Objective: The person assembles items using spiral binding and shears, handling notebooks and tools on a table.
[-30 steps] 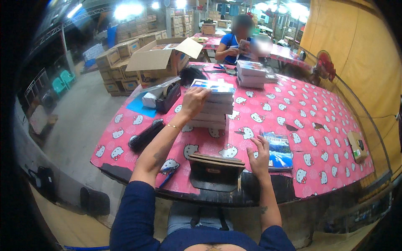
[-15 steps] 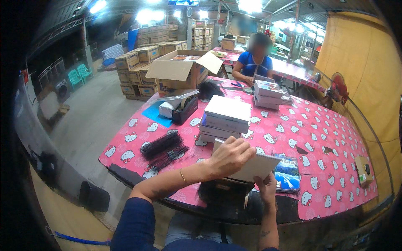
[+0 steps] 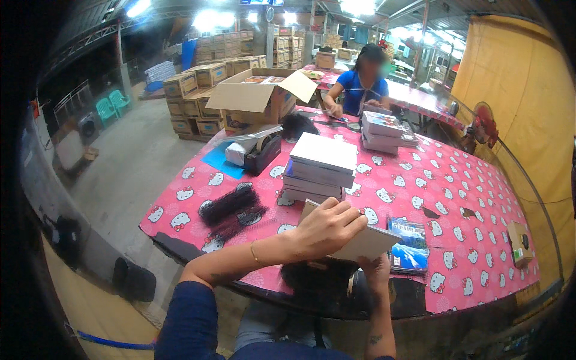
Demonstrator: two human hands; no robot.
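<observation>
My left hand (image 3: 333, 229) reaches across with curled fingers over the upper edge of a pale grey-white notebook (image 3: 367, 241), which is tilted above the table's near edge. A row of small notches or coil loops runs along the notebook's right edge. Below it, my right hand (image 3: 375, 269) grips its lower right side, with some fingers hidden behind. Under the notebook sits a dark object (image 3: 318, 277), mostly covered by my hands and arm. Just beyond is a stack of thick white-topped books (image 3: 323, 153). To the right lies a notebook with a blue waterfall cover (image 3: 408, 245).
Black binding coils (image 3: 229, 205) lie left on the pink patterned table (image 3: 468, 264). Behind them are a black tape dispenser (image 3: 263, 155) and an open carton (image 3: 240, 99). A co-worker in blue (image 3: 360, 87) sits opposite by another book stack (image 3: 381, 129). A small box (image 3: 519, 243) rests far right.
The notebook and my right hand have dipped slightly, and the notebook lies a little flatter. Across the table, the co-worker has turned their head and moved a hand leftward over the table.
</observation>
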